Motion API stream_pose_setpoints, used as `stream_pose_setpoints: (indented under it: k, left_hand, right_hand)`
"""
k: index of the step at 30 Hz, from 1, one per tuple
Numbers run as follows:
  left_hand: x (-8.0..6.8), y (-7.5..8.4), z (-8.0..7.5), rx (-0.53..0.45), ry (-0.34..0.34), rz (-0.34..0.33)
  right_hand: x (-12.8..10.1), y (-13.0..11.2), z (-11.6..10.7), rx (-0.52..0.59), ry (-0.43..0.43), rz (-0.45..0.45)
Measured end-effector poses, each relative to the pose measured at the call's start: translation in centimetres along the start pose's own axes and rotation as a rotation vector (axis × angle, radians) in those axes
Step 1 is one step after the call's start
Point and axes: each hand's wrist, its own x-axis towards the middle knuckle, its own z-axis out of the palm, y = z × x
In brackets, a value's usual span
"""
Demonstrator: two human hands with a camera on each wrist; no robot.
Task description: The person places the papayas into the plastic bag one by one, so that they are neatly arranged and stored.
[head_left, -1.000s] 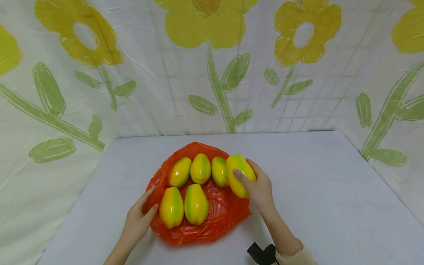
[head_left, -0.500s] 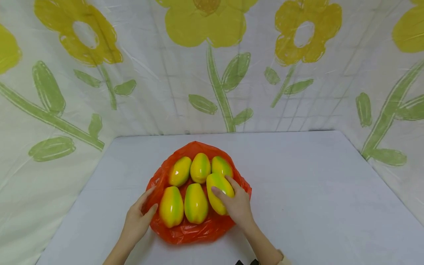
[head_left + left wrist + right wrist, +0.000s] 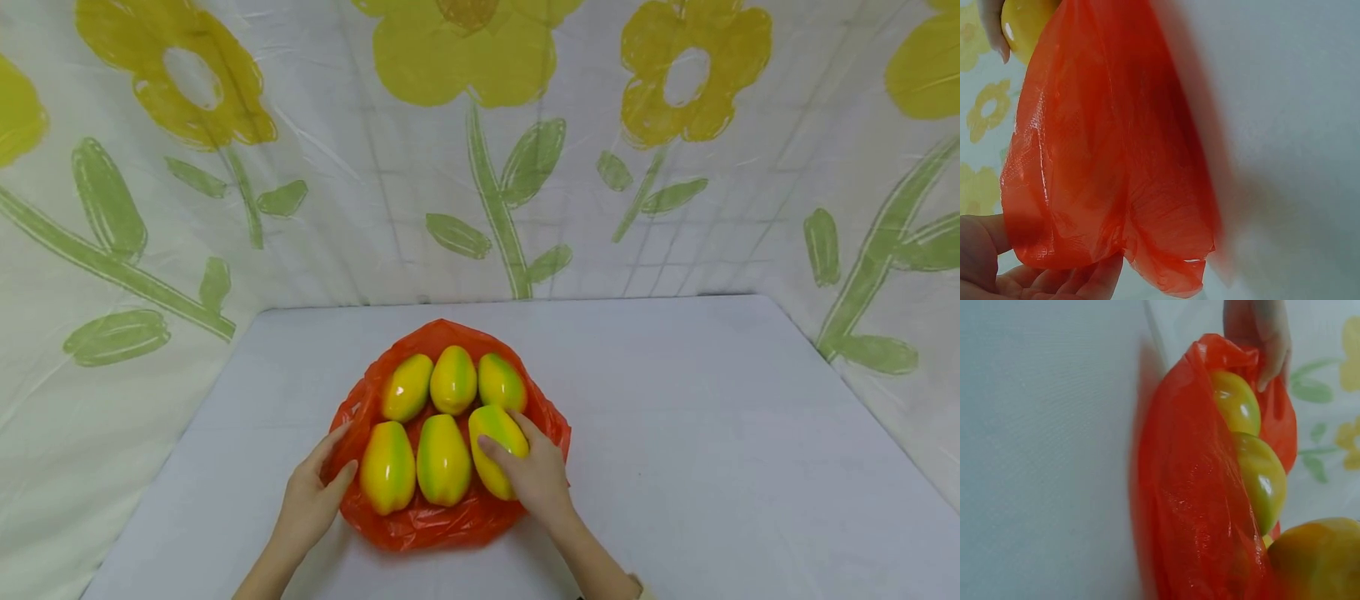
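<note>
A red plastic bag [image 3: 427, 533] lies spread wide on the table with several papayas in it, yellow with green streaks. At its right side my right hand [image 3: 542, 479] grips one papaya [image 3: 491, 475], thumb on top and fingers over the far side. This papaya sits beside the middle front papaya [image 3: 444, 462]; another front papaya [image 3: 387, 471] is at the left. Three more form the back row, such as the middle back papaya [image 3: 453, 379]. My left hand [image 3: 313, 496] holds the bag's left edge, and the left wrist view shows the red film [image 3: 1104, 156] between thumb and fingers.
The white-covered table [image 3: 697, 433] extends around the bag on both sides. Behind it hangs a pale cloth [image 3: 337, 225] printed with yellow flowers and green leaves.
My right hand has carried its papaya leftward and down from the bag's right rim into the front row. The left hand has stayed at the bag's left edge.
</note>
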Motion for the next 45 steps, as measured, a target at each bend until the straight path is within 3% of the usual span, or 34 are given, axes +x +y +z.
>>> stream_pose_setpoints:
  k: [14, 31, 45]
  left_hand:
    - [-0.1, -0.2, 0.1, 0.010, 0.015, 0.030]
    - [-0.2, 0.0, 0.0, -0.011, -0.007, 0.002]
    - [-0.2, 0.0, 0.2, -0.016, -0.021, -0.007]
  right_hand:
    - [0.0, 1.6, -0.2, -0.130, 0.053, 0.065]
    - [0.7, 1.9, 0.1, -0.153, 0.089, 0.074]
    - [0.7, 2.0, 1.0, -0.159, 0.129, -0.009]
